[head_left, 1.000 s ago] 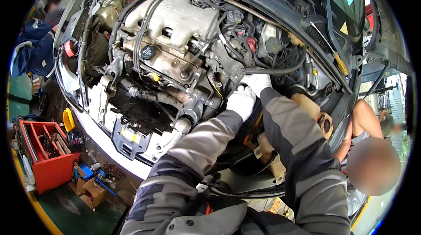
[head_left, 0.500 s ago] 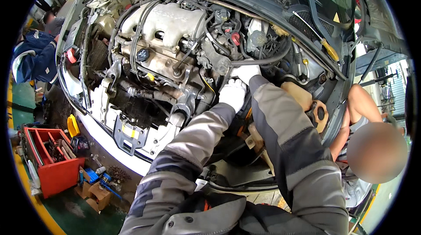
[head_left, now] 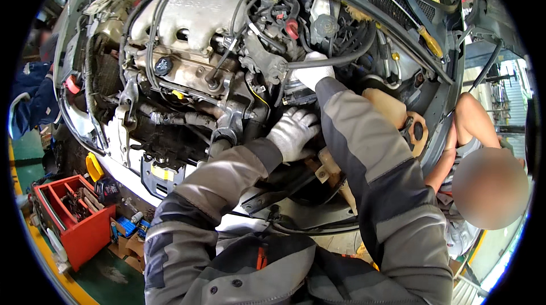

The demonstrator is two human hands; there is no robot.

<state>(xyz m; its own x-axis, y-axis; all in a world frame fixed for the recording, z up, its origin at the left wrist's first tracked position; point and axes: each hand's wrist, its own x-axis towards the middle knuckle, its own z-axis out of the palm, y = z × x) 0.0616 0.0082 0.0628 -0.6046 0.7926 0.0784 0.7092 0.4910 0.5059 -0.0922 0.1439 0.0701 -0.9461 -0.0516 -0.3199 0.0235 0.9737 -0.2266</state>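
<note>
Both of my hands wear white gloves inside an opened car engine bay. My left hand (head_left: 293, 133) is low beside the engine, its bent fingers slightly apart and no object visible in them; its thumb is hidden. Farther in, my right hand (head_left: 314, 72) reaches down by a thick black hose (head_left: 341, 61), and its fingertips are out of sight. Just below the right hand sits a dark boxy part (head_left: 298, 96); whether the hand grips it does not show. The engine (head_left: 187, 69), with its pale metal intake manifold (head_left: 190, 16), lies left of my hands.
A screwdriver with a yellow handle (head_left: 430, 42) lies along the bay's right edge. Near the right fender are a cream plastic tank (head_left: 385, 107) and a crouching person (head_left: 480, 188). A red toolbox (head_left: 85, 237) stands on the floor at left, by a dark jug (head_left: 107, 190).
My left hand has separated from the right, moving nearer to me and slightly left, its fingers loosening. The dark boxy part now shows between them. My view has shifted a little.
</note>
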